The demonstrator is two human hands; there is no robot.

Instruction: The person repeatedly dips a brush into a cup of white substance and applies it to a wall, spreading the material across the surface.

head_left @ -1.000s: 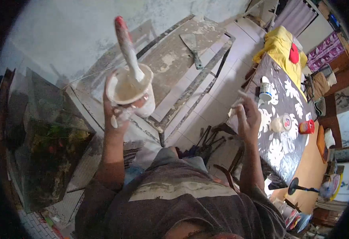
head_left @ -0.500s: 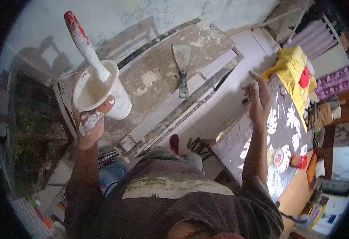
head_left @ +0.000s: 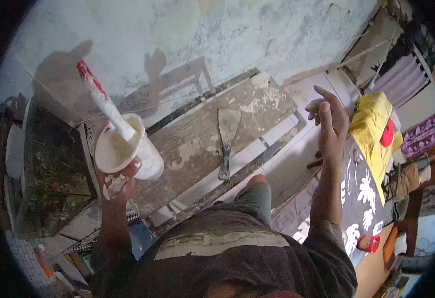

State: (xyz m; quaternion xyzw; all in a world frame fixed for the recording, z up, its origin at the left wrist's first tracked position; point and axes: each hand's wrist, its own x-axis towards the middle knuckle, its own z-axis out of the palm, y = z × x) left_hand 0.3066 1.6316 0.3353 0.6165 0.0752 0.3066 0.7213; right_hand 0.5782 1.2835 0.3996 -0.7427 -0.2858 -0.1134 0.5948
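Left grip (head_left: 115,181) wraps the white tub (head_left: 128,151) from below, thumb on its rim; the red-tipped tool (head_left: 100,99) stands in it. Probably heavy with wet filler, slippery-smeared. Right hand (head_left: 331,124) is spread, holding nothing, above the bench (head_left: 197,134) where the scraper (head_left: 226,136) lies.

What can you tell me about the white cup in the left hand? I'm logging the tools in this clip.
The white cup is a small, plastic-looking tub smeared with pale paste, tilted so its open mouth faces the camera. It holds off-white filler. A tool handle, paste-coated with a red tip, stands in it and leans up to the left. The left hand grips it from below, thumb on the rim. It is held above the wooden platform, not resting on it.
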